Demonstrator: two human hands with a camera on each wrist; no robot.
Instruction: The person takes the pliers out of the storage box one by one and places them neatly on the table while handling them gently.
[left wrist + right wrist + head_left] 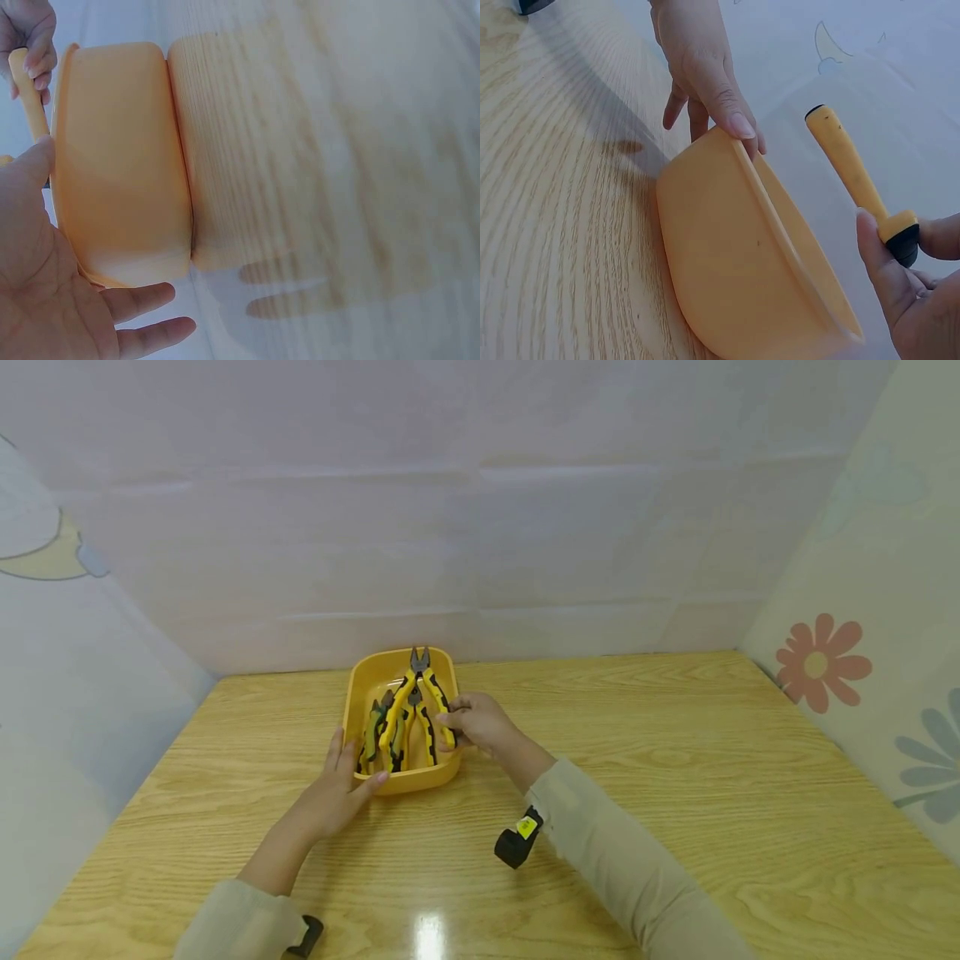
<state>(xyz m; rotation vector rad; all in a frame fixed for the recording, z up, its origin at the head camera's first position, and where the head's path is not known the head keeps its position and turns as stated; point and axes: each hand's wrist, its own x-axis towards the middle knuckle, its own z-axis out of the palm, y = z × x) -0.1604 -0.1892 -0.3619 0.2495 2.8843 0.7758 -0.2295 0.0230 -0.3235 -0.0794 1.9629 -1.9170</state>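
Observation:
My right hand (480, 722) pinches one handle of a pair of yellow-and-black pliers (408, 687) between thumb and fingers. These pliers have spread handles and a dark metal head pointing away, and in the right wrist view their handles (847, 161) are above the rim. Below them, more yellow-and-black pliers (429, 743) lie in a yellow plastic basin (401, 783). My left hand (330, 797) rests at the basin's near left corner, its thumb over the rim and its straight, spread fingers along the outside. The palm (45, 300) faces the left wrist camera.
The basin stands on a wood-grain table (637, 735), close to the pale back wall (570, 543). Side walls with printed pictures rise at left and right, including a red flower (816, 664). A black wrist camera (517, 842) is strapped at the right sleeve.

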